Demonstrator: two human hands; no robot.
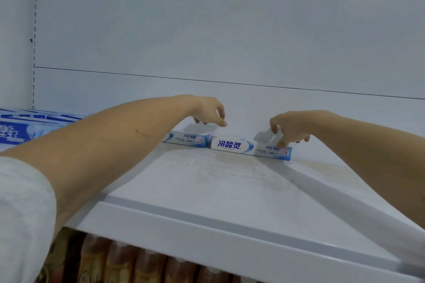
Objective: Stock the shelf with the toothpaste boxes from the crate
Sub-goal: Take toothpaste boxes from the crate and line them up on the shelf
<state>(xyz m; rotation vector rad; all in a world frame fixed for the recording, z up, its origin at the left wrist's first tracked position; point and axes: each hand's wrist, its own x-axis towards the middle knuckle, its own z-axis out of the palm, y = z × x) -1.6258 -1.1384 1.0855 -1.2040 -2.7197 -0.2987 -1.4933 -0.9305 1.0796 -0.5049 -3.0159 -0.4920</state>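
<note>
White box (250,147) touched by R hand (290,128) fingertips.

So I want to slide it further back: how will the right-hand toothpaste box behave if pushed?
The right toothpaste box lies flat on its long side on the shelf, so it should slide, not roll or tip. It looks like thin, glossy card, so probably light. The right hand touches one end; pushing there may swing it.

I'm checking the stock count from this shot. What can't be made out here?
- Left toothpaste box, head view: its left part is hidden by the left forearm.
- Blue boxes at far left: cut off by the frame edge.
- Crate: not in view.
- Packages under the shelf: blurred, cut off at the bottom.
</note>
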